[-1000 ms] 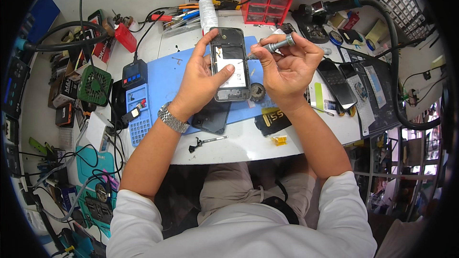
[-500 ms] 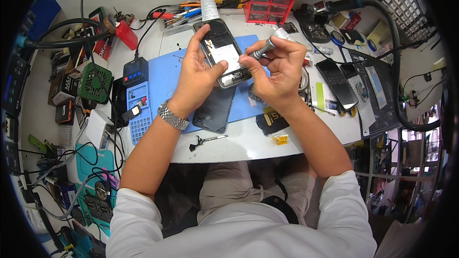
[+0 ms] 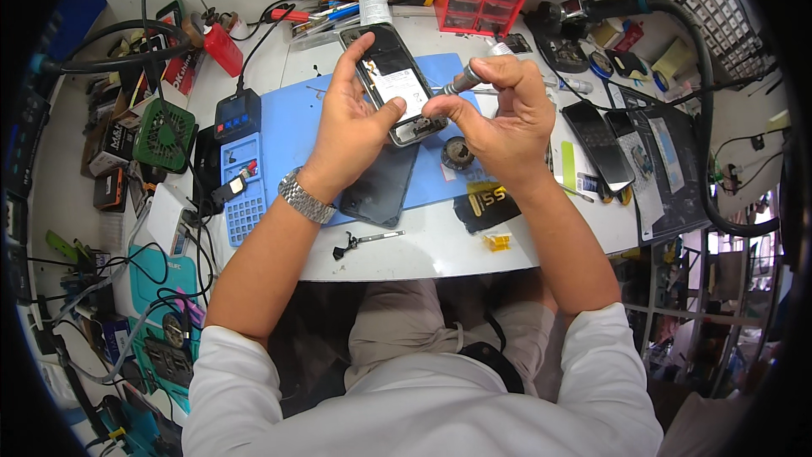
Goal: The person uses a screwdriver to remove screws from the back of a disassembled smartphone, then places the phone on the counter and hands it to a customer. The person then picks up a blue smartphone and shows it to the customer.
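My left hand (image 3: pixel 353 129) is wrapped round the edges of an opened smartphone (image 3: pixel 391 57), thumb on its near side. A battery with a white label shows inside, and the phone is tilted above the blue mat (image 3: pixel 292 140). In my right hand (image 3: pixel 513 123), thumb and fingers grip a screwdriver (image 3: pixel 462 81) with a grey metal handle. Its thin shaft points left, toward the phone's right edge; whether the tip touches cannot be made out. Beneath the phone lies a dark phone back cover (image 3: pixel 379 192). A round dark container (image 3: pixel 457 153) stands below my right hand.
A small ribbon-like part (image 3: pixel 365 241) and a yellow plastic piece (image 3: pixel 496 242) lie near the table's front edge. Further back are a white bottle (image 3: pixel 373 4) and red drawers (image 3: pixel 476 8). Other phones (image 3: pixel 598 148) lie right; a green fan (image 3: pixel 163 137) stands left.
My right hand has drawn slightly right, with the screwdriver now further from the phone's inside. The round container beneath has come into fuller view. My left hand still holds the phone.
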